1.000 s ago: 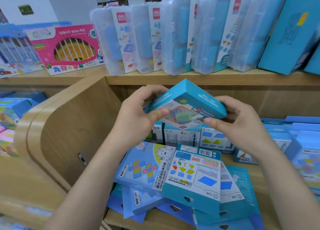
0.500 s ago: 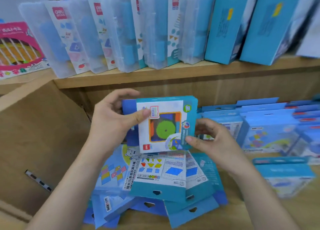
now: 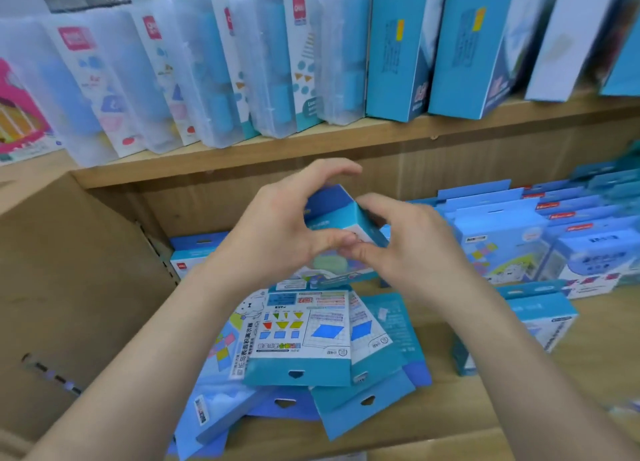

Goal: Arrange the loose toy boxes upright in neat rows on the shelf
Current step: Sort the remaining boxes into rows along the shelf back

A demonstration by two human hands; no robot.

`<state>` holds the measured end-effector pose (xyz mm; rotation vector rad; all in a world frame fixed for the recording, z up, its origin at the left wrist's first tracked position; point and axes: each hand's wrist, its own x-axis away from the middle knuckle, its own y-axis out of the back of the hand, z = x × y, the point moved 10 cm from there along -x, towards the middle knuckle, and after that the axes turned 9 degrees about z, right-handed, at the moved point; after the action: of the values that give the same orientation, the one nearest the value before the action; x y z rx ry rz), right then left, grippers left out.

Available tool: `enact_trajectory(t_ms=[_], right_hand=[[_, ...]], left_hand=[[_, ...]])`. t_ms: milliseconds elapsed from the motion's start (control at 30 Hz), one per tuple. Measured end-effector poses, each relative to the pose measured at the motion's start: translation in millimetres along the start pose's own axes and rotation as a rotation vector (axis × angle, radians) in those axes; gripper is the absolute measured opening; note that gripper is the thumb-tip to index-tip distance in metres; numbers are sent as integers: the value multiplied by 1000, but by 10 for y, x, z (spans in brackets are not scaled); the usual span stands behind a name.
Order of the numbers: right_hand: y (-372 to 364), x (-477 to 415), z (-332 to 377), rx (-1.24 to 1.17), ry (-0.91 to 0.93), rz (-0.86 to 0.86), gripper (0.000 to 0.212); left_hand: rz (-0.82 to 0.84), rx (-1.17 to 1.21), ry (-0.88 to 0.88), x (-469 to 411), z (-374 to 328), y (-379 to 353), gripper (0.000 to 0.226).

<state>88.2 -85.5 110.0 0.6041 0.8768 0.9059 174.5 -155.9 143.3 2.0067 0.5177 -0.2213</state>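
Pale wooden shelf (image 3: 609,349), upper board (image 3: 311,152), slotted side panel (image 3: 69,270).

Above, we see a row of translucent plastic cases (image 3: 270,79) leaning along an upper wooden ledge (image 3: 346,145), tall blue cartons (image 3: 398,51) to their right, and a pink box (image 3: 14,114) at far left.

Bright, even overhead light, soft faint shadows, motion blur throughout, wide-angle bending toward the edges.
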Motion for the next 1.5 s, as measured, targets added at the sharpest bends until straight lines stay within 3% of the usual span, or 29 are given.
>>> enact_trajectory(t_ms=[100,200,333,433,600,767,933,1067,1300,1500], right_hand=[[20,-62,-124,-94,-55,-9,27],[72,-106,-371,-214,-132,-87,30],[-5,-181,-523,-237,-192,-97,33],[-132,-248,-522,-272,-186,-50,35],[-333,-370,-557,-374,-176,4,39],[-499,-465,-593,-528,-188,72,37],[-530,-545,-627,-653,-189,57,37],[-545,-577,-786,-692,-216,36,33],[-567,-614,-840,-737,-204,72,33],[-542,-599,-950,-758,-215,26,30]], left_hand=[[-75,-17,17,72,203,240,43],[-216,-230,237,266,804,529,20],[20,-558,730,594,1867,397,35],[143,-625,852,755,2255,184,50],[150,-655,977,903,2512,109,58],[149,-711,958,889,2590,90,50],[157,-917,851,755,2480,90,40],[131,-945,807,696,2443,18,33],[-54,-574,725,796,2513,54,34],[29,-368,790,813,2566,-12,61]])
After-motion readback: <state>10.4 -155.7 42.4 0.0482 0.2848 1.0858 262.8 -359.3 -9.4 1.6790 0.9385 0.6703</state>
